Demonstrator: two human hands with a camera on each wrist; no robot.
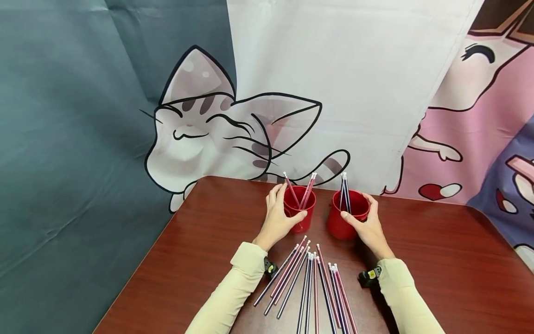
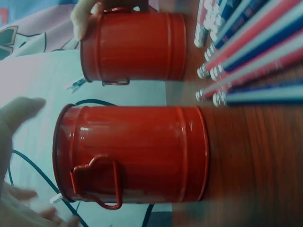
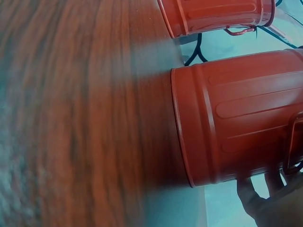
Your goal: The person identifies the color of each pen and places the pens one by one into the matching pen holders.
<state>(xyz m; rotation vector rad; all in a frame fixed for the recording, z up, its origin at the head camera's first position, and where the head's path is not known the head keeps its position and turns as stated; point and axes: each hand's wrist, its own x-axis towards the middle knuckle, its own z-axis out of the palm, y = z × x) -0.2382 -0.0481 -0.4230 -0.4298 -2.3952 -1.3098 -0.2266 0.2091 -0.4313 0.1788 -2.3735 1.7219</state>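
Note:
Two red metal buckets stand side by side on the table. The left bucket [image 1: 302, 225] holds pink pencils [image 1: 308, 192], and the right bucket [image 1: 340, 225] holds dark blue pencils [image 1: 344, 192]. My left hand [image 1: 277, 215] is around the left bucket near its rim; in the left wrist view its thumb [image 2: 23, 111] and fingers stand spread, a gap away from the bucket. With thumb at the front and fingers behind, my right hand [image 1: 369, 227] grips the right bucket at the rim. In the right wrist view its fingers [image 3: 251, 196] meet the bucket's side.
Several loose pink and dark blue pencils [image 1: 315, 287] with white eraser ends lie fanned out on the brown table [image 1: 200, 250], between my forearms. Behind the table hangs a cloth backdrop [image 1: 354, 69] with cartoon figures. Each wrist carries a small black camera [image 1: 369, 277].

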